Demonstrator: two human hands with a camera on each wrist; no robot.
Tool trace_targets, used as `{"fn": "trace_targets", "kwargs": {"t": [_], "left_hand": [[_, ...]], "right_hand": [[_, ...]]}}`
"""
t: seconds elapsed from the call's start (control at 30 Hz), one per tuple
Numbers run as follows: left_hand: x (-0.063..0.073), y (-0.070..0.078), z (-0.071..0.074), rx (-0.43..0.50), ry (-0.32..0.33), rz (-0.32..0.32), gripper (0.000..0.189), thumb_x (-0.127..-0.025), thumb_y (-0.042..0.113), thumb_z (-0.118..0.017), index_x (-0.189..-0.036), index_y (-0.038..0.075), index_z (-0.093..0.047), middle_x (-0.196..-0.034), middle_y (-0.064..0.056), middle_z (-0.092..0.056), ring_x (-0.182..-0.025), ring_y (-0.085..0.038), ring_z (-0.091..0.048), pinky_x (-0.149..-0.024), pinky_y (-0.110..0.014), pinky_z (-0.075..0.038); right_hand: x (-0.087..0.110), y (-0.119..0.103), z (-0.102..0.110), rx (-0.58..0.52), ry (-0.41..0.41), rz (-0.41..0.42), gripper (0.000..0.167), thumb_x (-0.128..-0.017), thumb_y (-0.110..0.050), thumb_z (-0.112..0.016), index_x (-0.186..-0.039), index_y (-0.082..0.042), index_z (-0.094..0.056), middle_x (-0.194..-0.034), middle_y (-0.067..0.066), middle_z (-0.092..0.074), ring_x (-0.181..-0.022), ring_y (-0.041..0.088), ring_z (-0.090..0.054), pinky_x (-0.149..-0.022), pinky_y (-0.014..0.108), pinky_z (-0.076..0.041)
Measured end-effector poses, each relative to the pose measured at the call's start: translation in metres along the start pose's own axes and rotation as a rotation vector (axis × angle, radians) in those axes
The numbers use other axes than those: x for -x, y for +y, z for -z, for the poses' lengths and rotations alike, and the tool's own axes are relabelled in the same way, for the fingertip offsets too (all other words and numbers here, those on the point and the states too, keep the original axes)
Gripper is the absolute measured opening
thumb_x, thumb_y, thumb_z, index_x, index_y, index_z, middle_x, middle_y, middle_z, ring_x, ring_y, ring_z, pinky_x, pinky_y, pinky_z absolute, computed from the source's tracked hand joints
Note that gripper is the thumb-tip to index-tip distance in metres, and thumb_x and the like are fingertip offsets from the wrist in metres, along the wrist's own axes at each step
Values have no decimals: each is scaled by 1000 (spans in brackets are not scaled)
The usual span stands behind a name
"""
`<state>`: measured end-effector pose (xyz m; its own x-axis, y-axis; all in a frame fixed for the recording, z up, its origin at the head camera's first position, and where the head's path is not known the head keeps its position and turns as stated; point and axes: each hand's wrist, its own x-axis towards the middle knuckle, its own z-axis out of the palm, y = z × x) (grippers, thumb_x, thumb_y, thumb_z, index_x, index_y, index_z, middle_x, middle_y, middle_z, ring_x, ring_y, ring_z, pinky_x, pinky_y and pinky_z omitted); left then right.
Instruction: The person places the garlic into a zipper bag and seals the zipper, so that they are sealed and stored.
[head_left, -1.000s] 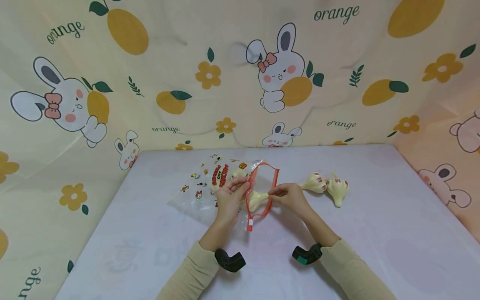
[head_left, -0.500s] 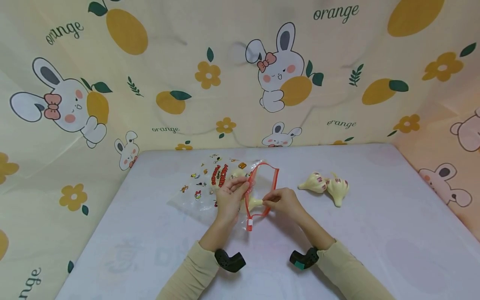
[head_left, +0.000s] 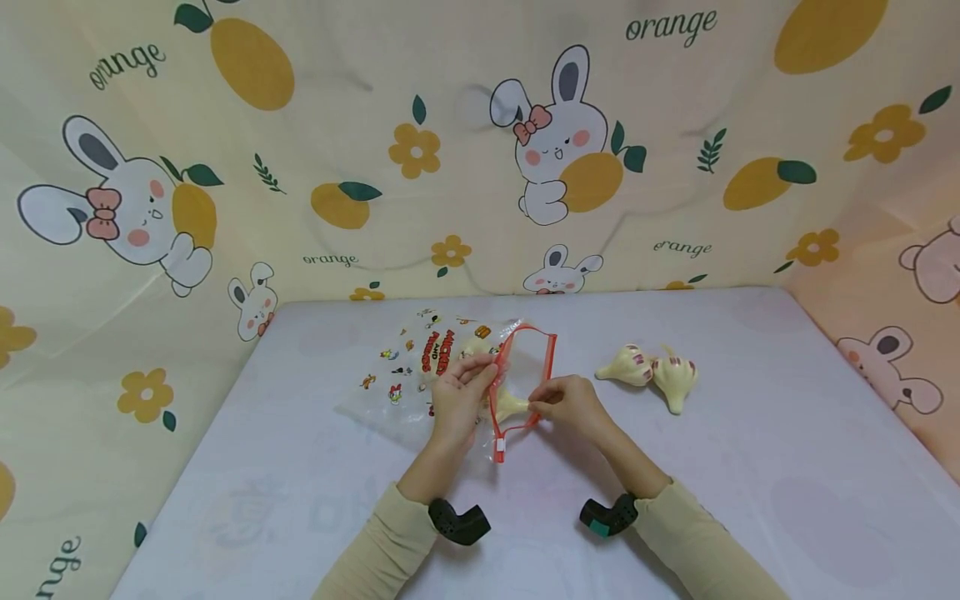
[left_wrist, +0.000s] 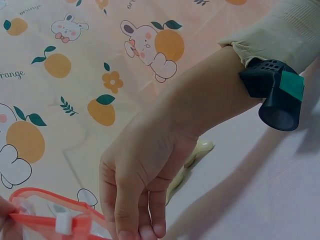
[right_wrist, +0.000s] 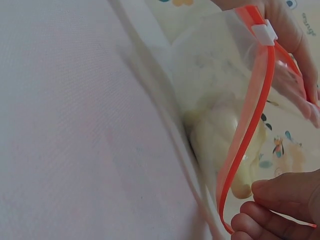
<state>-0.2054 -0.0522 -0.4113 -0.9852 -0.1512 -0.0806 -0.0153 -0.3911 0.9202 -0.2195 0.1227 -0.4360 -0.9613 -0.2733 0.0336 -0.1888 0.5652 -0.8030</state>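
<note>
My left hand grips the red zip edge of a clear printed zip bag, thumb on top, and its mouth gapes to the right. Inside that mouth lies a pale garlic bulb, its stem toward the right. My right hand pinches the stem end at the opening. The right wrist view shows this bulb behind the clear film, the right thumb right at its stem tip. Another pale bulb shows through the bag beyond the left hand, partly hidden.
Two more garlic bulbs, one left and one right, lie side by side on the white tabletop. A white slider sits on the bag's zip. Behind the table hangs a rabbit-and-orange printed cloth.
The right hand has moved left and slightly down, bringing the garlic bulb deeper into the bag's mouth; in the last half second it has barely shifted. The left hand stays on the bag.
</note>
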Motion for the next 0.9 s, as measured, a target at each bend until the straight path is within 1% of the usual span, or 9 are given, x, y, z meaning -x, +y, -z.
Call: {"fn": "trace_targets", "kwargs": {"t": [0.13,0.23,0.57,0.8,0.9], "left_hand": [[0,0,0,2,-5,-6,25,-87,-3,-65,-110,-11,-62,-87,0,-75,-80,-7,-73,-78,-22,-61],[-1,0,0,10,-8,-5,26,-87,-3,-65,-111,-11,-62,-88,-1,-75,-80,-8,-73,-79,-22,-61],[0,2,1,7,-6,-7,25,-87,-2,-65,-110,-10,-63,-90,-3,-76,-80,-8,-74,-78,-22,-61],[1,4,1,-9,1,16,23,-86,-1,-67,-109,-6,-65,-89,-2,-76,-79,-8,-73,-78,-21,-61],[1,5,1,-14,7,12,23,-86,-1,-66,-109,-6,-65,-90,-3,-76,-79,-8,-74,-79,-22,-61]], "right_hand": [[0,0,0,4,3,-6,11,-81,-6,-73,-87,3,-73,-80,18,-74,-63,-1,-56,-57,13,-47],[0,-1,0,1,3,-3,11,-81,-5,-73,-87,3,-73,-80,18,-74,-63,-1,-56,-57,13,-48],[-2,-1,-1,3,0,-3,10,-81,-6,-73,-87,2,-73,-79,17,-73,-64,3,-58,-57,15,-48],[-5,-5,2,26,-3,-41,13,-83,-10,-73,-89,1,-73,-83,15,-74,-68,7,-61,-60,17,-49],[-6,-8,4,35,-6,-38,13,-83,-10,-73,-90,0,-73,-84,15,-74,-69,7,-61,-61,17,-50]]}}
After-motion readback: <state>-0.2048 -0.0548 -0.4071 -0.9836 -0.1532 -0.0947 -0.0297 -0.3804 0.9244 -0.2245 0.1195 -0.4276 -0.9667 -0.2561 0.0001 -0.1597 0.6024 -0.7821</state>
